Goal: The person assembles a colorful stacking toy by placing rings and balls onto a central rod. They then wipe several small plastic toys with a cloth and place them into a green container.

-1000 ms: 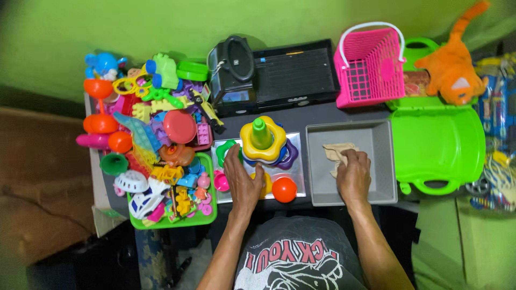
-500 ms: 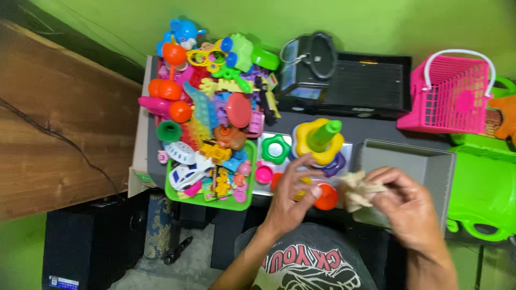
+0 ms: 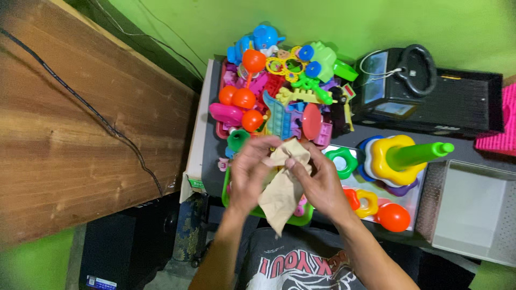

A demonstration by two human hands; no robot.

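Observation:
A beige cloth (image 3: pixel 282 188) hangs between both of my hands, above the near edge of a green tray (image 3: pixel 301 220). My left hand (image 3: pixel 248 172) grips its upper left part and my right hand (image 3: pixel 322 182) pinches its upper right part. Behind the cloth lies a heap of bright plastic toys (image 3: pixel 279 91). To the right stands a ring-stacking toy (image 3: pixel 398 156) with a yellow ring and a green peg. A green flower ring (image 3: pixel 342 161), a yellow ring (image 3: pixel 366 201) and an orange ball (image 3: pixel 393 217) lie beside it.
An empty grey tray (image 3: pixel 473 209) sits at the right. A black box with a round handle (image 3: pixel 400 80) and a black flat case (image 3: pixel 462 102) stand at the back. A wooden surface (image 3: pixel 80 134) fills the left, with a pink basket (image 3: pixel 502 129) at the far right edge.
My right hand lifted the cloth out of the grey tray and carried it left. My left hand joined it on the cloth over the toy tray. The view swung left.

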